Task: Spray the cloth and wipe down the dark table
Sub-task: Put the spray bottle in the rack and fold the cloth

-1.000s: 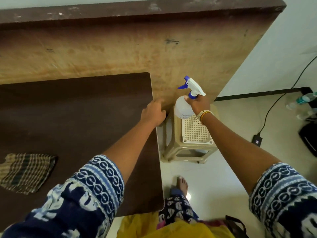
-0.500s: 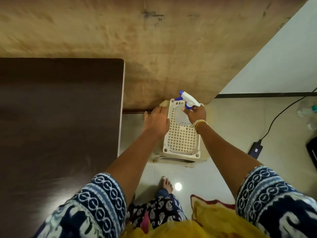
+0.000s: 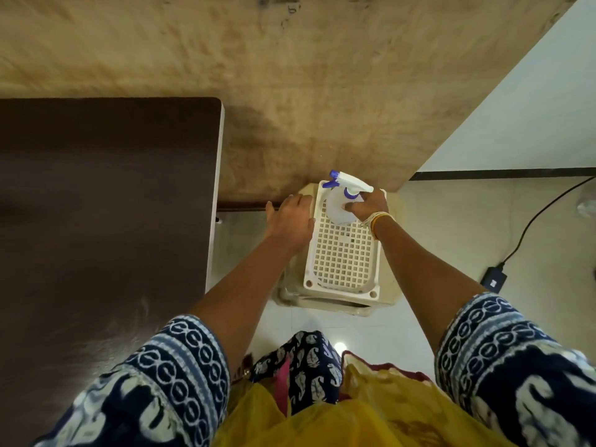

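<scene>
Fingers of right hand [image 3: 366, 206] wrap spray bottle [image 3: 338, 206], hiding its side; left hand [image 3: 292, 217] spread flat.

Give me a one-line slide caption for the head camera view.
Right hand grips the spray bottle on a plastic stool; left hand rests on the stool's edge beside the dark table.

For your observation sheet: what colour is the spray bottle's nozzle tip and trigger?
Blue, on a white spray head; the spray bottle shows best in the head view.
</scene>
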`<action>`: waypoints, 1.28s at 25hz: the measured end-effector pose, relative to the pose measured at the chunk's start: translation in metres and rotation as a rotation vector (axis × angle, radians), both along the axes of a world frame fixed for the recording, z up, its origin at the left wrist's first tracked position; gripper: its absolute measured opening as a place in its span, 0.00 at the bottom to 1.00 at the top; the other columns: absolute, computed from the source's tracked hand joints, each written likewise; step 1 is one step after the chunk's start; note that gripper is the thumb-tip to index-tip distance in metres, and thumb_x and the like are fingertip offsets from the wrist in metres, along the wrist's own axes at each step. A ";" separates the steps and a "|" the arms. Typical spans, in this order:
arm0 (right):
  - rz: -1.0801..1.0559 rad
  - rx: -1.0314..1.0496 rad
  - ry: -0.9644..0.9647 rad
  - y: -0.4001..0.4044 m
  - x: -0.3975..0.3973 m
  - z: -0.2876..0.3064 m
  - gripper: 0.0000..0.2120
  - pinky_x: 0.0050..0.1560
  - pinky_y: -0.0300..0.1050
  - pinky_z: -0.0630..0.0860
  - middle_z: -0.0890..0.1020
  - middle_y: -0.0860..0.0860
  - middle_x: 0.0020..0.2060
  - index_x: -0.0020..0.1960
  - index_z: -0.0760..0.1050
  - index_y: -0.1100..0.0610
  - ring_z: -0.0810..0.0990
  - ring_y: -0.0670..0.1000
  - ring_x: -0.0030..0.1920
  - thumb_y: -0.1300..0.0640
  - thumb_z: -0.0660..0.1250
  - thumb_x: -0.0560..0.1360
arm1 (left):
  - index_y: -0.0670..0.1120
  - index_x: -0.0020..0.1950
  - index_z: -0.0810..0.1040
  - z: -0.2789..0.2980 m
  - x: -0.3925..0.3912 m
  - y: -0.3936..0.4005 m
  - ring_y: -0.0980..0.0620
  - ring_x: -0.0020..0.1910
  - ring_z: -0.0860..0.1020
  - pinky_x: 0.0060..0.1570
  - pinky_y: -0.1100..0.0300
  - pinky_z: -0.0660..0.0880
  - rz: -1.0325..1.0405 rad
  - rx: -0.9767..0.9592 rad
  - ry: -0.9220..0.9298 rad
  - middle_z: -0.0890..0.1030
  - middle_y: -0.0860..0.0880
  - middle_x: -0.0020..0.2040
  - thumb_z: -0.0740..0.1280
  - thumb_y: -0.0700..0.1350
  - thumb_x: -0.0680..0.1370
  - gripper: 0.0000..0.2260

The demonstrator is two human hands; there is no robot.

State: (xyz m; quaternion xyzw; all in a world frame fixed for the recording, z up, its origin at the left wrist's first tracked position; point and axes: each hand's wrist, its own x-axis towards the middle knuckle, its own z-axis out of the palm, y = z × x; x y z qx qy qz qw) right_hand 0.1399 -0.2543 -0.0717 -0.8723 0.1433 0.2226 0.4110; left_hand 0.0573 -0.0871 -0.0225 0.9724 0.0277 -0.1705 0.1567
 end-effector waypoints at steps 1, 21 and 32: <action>0.011 -0.030 0.057 0.001 -0.002 0.008 0.28 0.63 0.50 0.74 0.77 0.60 0.63 0.68 0.70 0.64 0.76 0.59 0.64 0.64 0.74 0.70 | 0.47 0.75 0.63 0.009 -0.003 0.003 0.47 0.74 0.64 0.73 0.36 0.53 -0.008 -0.001 -0.010 0.67 0.47 0.75 0.60 0.48 0.82 0.22; 0.363 0.298 0.322 0.397 -0.201 0.186 0.05 0.36 0.41 0.73 0.77 0.52 0.34 0.43 0.75 0.57 0.74 0.48 0.30 0.64 0.65 0.77 | 0.44 0.75 0.63 0.139 -0.236 0.349 0.44 0.74 0.64 0.72 0.35 0.56 0.301 0.154 -0.060 0.66 0.44 0.74 0.61 0.49 0.81 0.24; 0.588 0.098 0.096 0.574 -0.301 0.151 0.19 0.61 0.43 0.72 0.78 0.56 0.63 0.63 0.76 0.58 0.76 0.56 0.64 0.55 0.72 0.74 | 0.41 0.73 0.67 0.098 -0.340 0.505 0.36 0.69 0.66 0.68 0.40 0.66 0.814 -0.099 -0.027 0.64 0.38 0.72 0.64 0.44 0.80 0.22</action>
